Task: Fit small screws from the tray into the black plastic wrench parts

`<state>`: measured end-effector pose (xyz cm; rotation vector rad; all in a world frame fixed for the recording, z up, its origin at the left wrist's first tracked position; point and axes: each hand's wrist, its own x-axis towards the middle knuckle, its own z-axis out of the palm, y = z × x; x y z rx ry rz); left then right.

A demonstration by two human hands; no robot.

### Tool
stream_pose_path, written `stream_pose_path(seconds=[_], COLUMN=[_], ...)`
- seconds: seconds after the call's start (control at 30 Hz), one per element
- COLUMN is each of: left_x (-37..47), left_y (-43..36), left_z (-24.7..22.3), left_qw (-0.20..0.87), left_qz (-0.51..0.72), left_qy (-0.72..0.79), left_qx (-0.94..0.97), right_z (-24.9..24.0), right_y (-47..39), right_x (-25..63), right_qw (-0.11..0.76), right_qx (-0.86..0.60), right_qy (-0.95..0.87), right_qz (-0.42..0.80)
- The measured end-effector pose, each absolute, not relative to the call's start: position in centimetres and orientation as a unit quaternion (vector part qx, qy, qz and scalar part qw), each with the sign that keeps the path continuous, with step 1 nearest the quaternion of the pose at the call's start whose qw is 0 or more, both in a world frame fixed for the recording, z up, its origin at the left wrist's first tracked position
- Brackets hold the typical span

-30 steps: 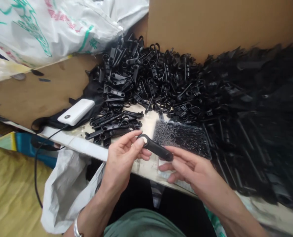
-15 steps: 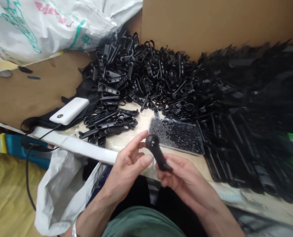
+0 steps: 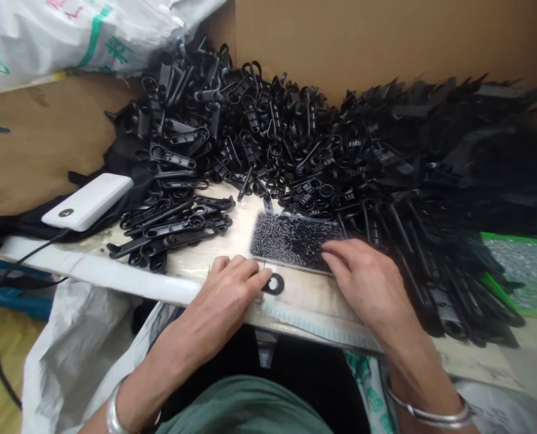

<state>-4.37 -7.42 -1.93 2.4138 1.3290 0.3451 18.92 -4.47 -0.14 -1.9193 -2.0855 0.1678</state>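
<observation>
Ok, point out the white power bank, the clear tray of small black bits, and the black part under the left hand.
white power bank (image 3: pixel 87 201), head view, top face.
clear tray (image 3: pixel 290 240), head view, middle of its contents.
black part (image 3: pixel 275 283), head view, ring end.

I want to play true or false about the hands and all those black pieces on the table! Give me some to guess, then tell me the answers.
1. The left hand holds a black piece with a ring end down on the table. True.
2. The right hand grips a hammer. False: its fingers rest on the clear tray of tiny black bits.
3. The white power bank lies left of the black pieces pile. True.
4. The pile of pieces is red. False: it is black.
5. Both wrists are bare. False: each wears a silver bangle.
</observation>
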Motion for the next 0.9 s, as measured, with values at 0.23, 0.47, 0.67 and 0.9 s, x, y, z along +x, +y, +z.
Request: stream_pose_path(seconds=[0.23,0.47,0.67,0.9], left_x=[-4.2,-1.3,-0.7,-0.7], left_y=[-5.6,-1.1,0.0,-0.2], left_z=[-0.6,-0.4,-1.1,-1.0], left_qw=[0.131,0.061,0.038,0.033], left_qz=[0.141,0.121,0.075,0.081], left_qy=[0.479,0.451,0.432,0.448], left_qx=[0.856,0.882,0.898,0.890], right_z=[-0.7,-0.7,-0.4,-0.2], right_y=[-2.4,-2.2,-2.2,-2.0], right_x=[17.5,17.7,17.7,17.5], right_qw=[-0.024,-0.054,-0.067,-0.065], right_qx=[-0.684,-0.682,-0.659,-0.659], right_qy=[-0.729,-0.729,-0.750,-0.750], right_qz=[-0.008,-0.002,0.005,0.004])
